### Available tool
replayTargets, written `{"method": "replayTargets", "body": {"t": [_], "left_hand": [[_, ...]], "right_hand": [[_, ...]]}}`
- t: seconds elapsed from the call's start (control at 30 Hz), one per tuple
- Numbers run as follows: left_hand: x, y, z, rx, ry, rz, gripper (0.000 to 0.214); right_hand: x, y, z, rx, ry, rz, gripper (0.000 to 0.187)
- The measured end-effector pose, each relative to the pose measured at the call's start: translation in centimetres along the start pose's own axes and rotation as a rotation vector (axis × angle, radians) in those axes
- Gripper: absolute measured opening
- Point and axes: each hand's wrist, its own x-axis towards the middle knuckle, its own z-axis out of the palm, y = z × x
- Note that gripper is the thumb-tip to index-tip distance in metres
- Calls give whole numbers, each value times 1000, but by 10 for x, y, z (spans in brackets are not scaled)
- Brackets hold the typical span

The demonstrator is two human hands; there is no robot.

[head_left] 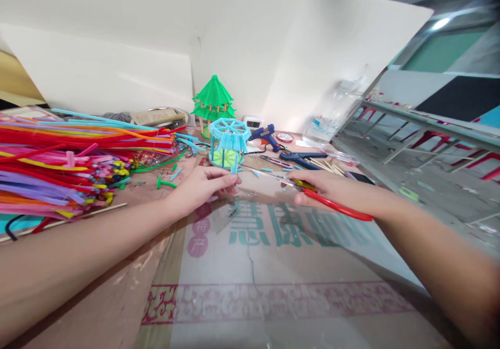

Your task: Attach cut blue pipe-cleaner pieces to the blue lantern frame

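Observation:
My left hand (205, 184) pinches a short light-blue pipe cleaner piece (233, 170) just below a light-blue round pavilion model (228, 143) made of pipe cleaners. My right hand (318, 186) grips red-handled scissors (312, 195), whose blades point left toward the blue piece. Both hands hover over a cardboard sheet (250, 265) with printed characters.
A big pile of coloured pipe cleaners (66, 156) lies at the left. A green pavilion model (213, 101) stands behind the blue one. A blue glue gun (265, 135), blue-handled scissors (302, 156) and wooden sticks (328, 166) lie further back. White walls stand behind.

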Motion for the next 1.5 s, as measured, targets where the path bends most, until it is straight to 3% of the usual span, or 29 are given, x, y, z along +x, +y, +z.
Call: {"method": "replayTargets", "body": {"t": [0.1, 0.2, 0.37, 0.43, 0.5, 0.57, 0.67, 0.8, 0.97, 1.17, 1.5], "left_hand": [[4, -3, -4, -69, 9, -30, 23], [4, -3, -5, -34, 3, -2, 23], [0, 0, 1, 278, 65, 122, 29], [-1, 1, 3, 366, 95, 185, 31], [-2, 1, 5, 405, 102, 245, 32], [-3, 2, 6, 422, 99, 273, 31], [-4, 4, 7, 453, 98, 285, 31], [-2, 1, 3, 526, 75, 319, 32], [7, -13, -1, 591, -5, 347, 30], [11, -14, 1, 546, 193, 302, 27], [10, -14, 2, 501, 173, 262, 27]], "right_hand": [[4, 3, 4, -26, 5, 71, 45], [8, 10, 12, -92, 17, 118, 57], [8, 9, 18, -221, -12, -10, 61], [10, -1, 18, -238, 78, -39, 50], [17, -15, 19, -156, 246, -16, 36], [29, -31, 26, 81, 372, 35, 29], [54, -48, 41, 403, 362, 20, 24], [81, -54, 60, 541, 404, 18, 18], [90, -47, 69, 427, 481, -36, 14], [90, -39, 73, 251, 516, -142, 14], [91, -41, 77, 196, 462, -127, 16]]}}
